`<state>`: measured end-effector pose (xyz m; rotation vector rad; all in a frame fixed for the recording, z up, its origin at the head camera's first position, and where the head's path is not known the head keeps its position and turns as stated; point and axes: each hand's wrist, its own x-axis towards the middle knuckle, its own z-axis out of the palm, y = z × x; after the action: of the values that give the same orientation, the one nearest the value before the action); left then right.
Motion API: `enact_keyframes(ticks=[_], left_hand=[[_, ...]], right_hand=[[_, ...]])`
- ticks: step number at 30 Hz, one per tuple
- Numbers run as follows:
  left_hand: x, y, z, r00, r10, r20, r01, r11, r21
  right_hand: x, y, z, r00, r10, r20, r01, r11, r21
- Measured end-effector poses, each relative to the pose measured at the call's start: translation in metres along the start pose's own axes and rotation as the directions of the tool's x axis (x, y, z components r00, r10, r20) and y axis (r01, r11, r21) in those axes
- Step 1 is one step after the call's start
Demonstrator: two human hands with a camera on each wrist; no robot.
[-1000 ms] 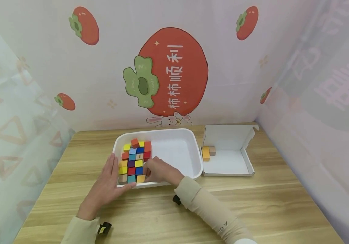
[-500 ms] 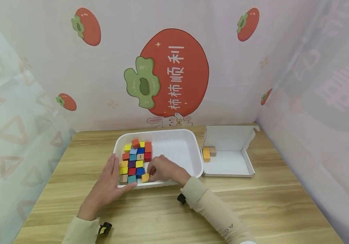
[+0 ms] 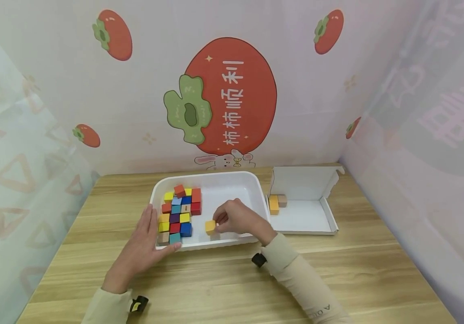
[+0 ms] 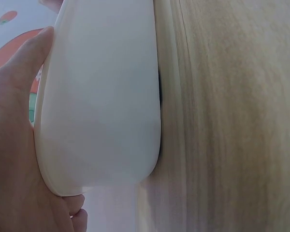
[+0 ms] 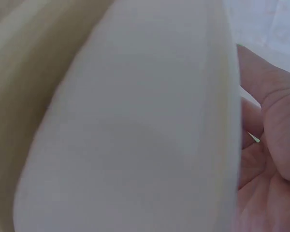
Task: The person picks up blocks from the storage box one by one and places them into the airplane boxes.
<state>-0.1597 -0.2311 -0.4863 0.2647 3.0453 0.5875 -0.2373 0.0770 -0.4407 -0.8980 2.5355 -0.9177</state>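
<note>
A white plastic tray (image 3: pixel 252 180) sits on the wooden table, with several coloured cubes (image 3: pixel 180 211) packed in its left half. My right hand (image 3: pixel 232 219) pinches a yellow-orange cube (image 3: pixel 210 226) just above the tray floor, right of the packed cubes. My left hand (image 3: pixel 144 245) lies flat with straight fingers against the tray's front-left corner. The left wrist view shows the tray wall (image 4: pixel 101 96) against my palm. In the right wrist view the tray wall (image 5: pixel 135 135) fills the frame and only part of my palm shows.
An open white cardboard box (image 3: pixel 302 211) stands right of the tray, with an orange cube (image 3: pixel 273 204) and a tan cube (image 3: pixel 282 200) in its left corner. Printed curtains close off the back and both sides of the table (image 3: pixel 377 270).
My right hand has drawn the yellow-orange cube out of the front row of the packed cubes and carried it rightward. The left hand has stayed on the tray corner.
</note>
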Motion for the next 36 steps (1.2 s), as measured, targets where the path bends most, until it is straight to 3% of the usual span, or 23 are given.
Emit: enact_keyframes(ticks=[9, 20, 29, 36], left_hand=[[0.0, 0.0, -0.001, 1.0, -0.005, 0.01, 0.005, 1.0, -0.003], [0.001, 0.001, -0.002, 1.0, -0.008, 0.014, 0.008, 1.0, -0.007], [0.001, 0.002, 0.0, 1.0, -0.004, 0.027, 0.005, 1.0, -0.014], [0.0, 0.002, -0.002, 1.0, -0.004, 0.026, 0.005, 1.0, -0.015]], right_hand=[[-0.037, 0.018, -0.047, 0.993, -0.025, -0.118, 0.03, 0.999, 0.04], [-0.091, 0.053, -0.095, 0.964, 0.041, -0.262, -0.037, 0.999, 0.021], [-0.128, 0.103, -0.11, 0.949, 0.113, -0.293, -0.122, 0.992, -0.011], [-0.138, 0.133, -0.101, 0.948, 0.185, -0.26, -0.185, 0.982, 0.027]])
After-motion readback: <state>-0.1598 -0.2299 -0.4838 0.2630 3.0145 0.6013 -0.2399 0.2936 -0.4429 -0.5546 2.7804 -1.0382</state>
